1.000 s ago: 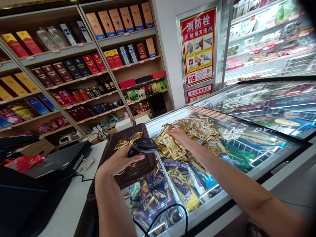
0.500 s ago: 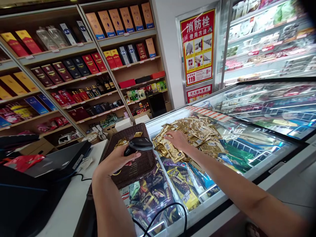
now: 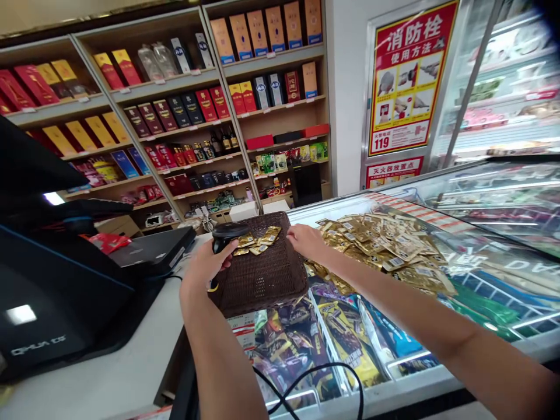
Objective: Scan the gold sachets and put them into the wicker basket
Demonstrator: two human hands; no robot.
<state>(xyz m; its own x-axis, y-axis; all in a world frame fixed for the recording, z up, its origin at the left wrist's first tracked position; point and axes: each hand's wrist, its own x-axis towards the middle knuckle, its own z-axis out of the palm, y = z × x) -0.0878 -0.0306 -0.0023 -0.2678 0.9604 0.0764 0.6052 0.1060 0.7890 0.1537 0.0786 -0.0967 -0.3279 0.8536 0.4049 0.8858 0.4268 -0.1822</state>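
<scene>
Freezer (image 3: 385,401), colourful packs (image 3: 286,353) inside; brown basket (image 3: 258,283) holding gold sachets (image 3: 269,235).

Crinkly gold foil-look packets (image 3: 385,239) vs rough woven basket (image 3: 262,280), textures all over

The packets are super shiny; the basket's brown weave looks kinda matt. Scanner (image 3: 230,231) seems smooth black plastic with a bit of gloss, and the black cable (image 3: 321,366) looks rubbery. Freezer top (image 3: 476,251) is slick, reflective glass, counter (image 3: 140,350) smooth white, shelving (image 3: 280,126) has that wood-look finish.

From the right hand (image 3: 305,240), open room lies over the basket (image 3: 262,281) at eight o'clock; the scanner (image 3: 230,231) blocks nine.
</scene>
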